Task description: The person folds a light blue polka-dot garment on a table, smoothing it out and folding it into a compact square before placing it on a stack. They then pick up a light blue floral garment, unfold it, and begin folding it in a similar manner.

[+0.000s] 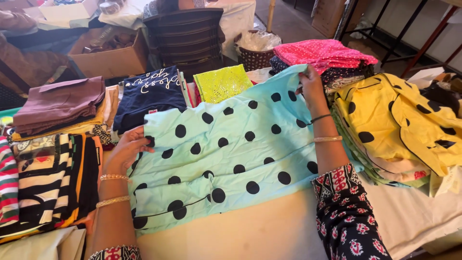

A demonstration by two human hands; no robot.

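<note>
A light turquoise garment with black polka dots (226,144) lies spread across the cream table cover (260,231). My left hand (129,148) grips its left edge, fingers curled over the cloth. Farther back, my right hand (312,89) pinches the garment's far right corner, lifting it slightly. Both wrists wear bangles, and both patterned sleeves show.
A yellow polka-dot pile (399,125) sits at the right. Pink and dark dotted folded clothes (327,55) lie behind. On the left are striped fabrics (48,183), a maroon stack (60,103), a navy garment (149,94), a lime piece (221,82). Behind stand a cardboard box (110,55), a chair, a basket (255,53).
</note>
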